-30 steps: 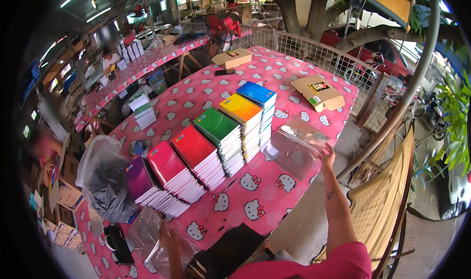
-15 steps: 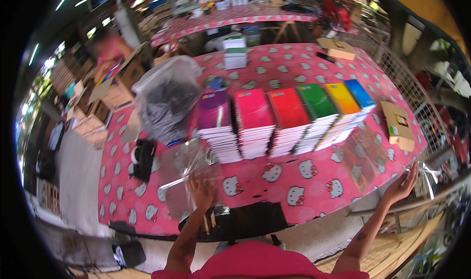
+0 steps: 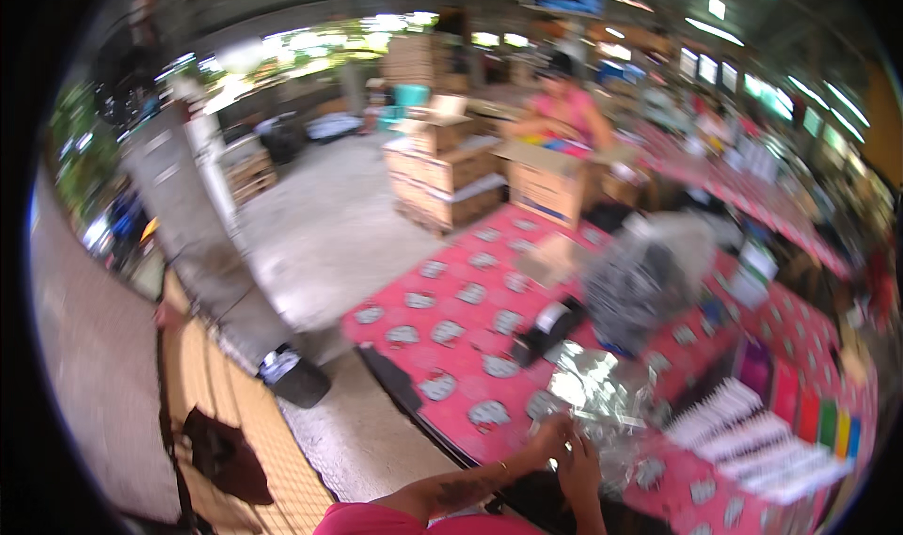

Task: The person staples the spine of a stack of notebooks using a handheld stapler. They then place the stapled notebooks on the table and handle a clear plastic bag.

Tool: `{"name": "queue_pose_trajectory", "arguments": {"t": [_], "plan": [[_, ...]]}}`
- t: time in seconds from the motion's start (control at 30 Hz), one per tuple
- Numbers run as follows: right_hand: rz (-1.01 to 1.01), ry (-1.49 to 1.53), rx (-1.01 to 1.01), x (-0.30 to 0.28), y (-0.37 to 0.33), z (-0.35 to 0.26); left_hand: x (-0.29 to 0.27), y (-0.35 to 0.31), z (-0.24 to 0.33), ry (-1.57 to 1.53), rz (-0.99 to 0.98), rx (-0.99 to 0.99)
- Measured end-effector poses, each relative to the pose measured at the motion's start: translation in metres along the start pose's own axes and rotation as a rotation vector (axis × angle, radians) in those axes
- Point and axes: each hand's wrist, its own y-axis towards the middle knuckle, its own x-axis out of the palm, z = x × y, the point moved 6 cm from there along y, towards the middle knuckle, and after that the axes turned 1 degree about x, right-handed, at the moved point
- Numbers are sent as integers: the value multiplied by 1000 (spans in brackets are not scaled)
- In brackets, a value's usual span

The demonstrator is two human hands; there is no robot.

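Observation:
My left hand (image 3: 549, 438) and my right hand (image 3: 579, 466) meet close together over the near edge of the table, fingers bent inward. Whatever they pinch between them is too blurred to make out. Just beyond the fingers lies clear, shiny plastic wrap (image 3: 602, 385), resting on the pink patterned tablecloth (image 3: 451, 295). Off to the right stand stacks of spiral notebooks (image 3: 743, 432), with purple, pink, red, green, yellow and blue covers; their white page edges face me.
A bulky grey plastic bag (image 3: 649, 276) sits beyond the wrap, next to a black tape dispenser (image 3: 548, 331). Cardboard boxes (image 3: 546, 182) stand at the far side, with another person (image 3: 569, 107) behind them. A concrete post (image 3: 202, 225) and a black bin (image 3: 293, 377) are left.
My view has swung to the left, shifting the notebooks to the right side. My right hand has come from the table's right end to join my left hand by the plastic wrap.

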Motion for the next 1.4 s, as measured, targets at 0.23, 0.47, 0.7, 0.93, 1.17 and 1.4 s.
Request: {"name": "queue_pose_trajectory", "arguments": {"t": [0.23, 0.47, 0.7, 0.93, 1.17, 1.4], "plan": [[-345, -301, 174, 24, -10, -12, -60, -72, 87, 650, 151, 261], [-428, -384, 199, 19, -6, -33, -62, -80, 75, 1012, -108, 121], [-285, -645, 110, 41, -25, -20, -188, -81, 129, 845, 489, 362], [-303, -648, 202, 64, -33, -22, -518, -169, 237, 1025, 1208, 180], [-141, -713, 185, 172, 30, -10, -819, -295, 362, 942, 1766, 331], [0, -718, 358, 243, 141, -141, -1107, -408, 493, 905, 1957, 451]]}}
